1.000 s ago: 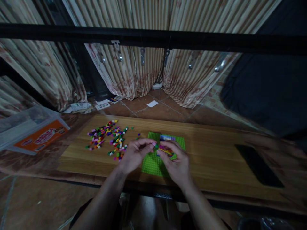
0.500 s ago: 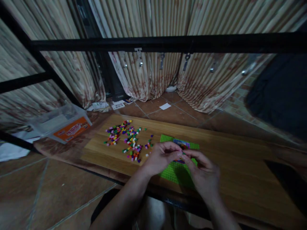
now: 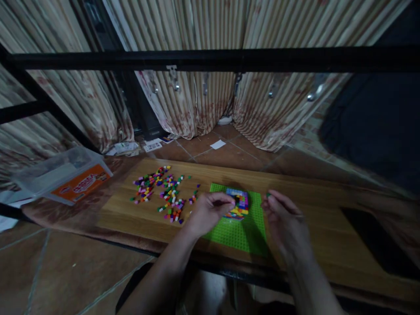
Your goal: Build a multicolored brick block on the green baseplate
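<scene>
On the green baseplate (image 3: 226,234), a multicoloured block build (image 3: 243,204) stands toward the far side, several courses of blue, purple, yellow and orange pieces already joined, with a dark hollow seeming to show in its middle. The left hand (image 3: 204,215) reaches in front of it, thumb and forefinger pinched together on what looks like a pink block (image 3: 233,202); whether that piece touches the build I cannot tell. The right hand (image 3: 288,225) is apart from the build, past the plate's right edge, its fingertips closed on a small green block (image 3: 268,195). Neither piece appears to be fixed in place. Much of the baseplate is bare, and many loose blocks (image 3: 176,204) lie unused across the left of the wooden bench (image 3: 127,218), so the build looks partly done, though its finished height cannot be judged from here
</scene>
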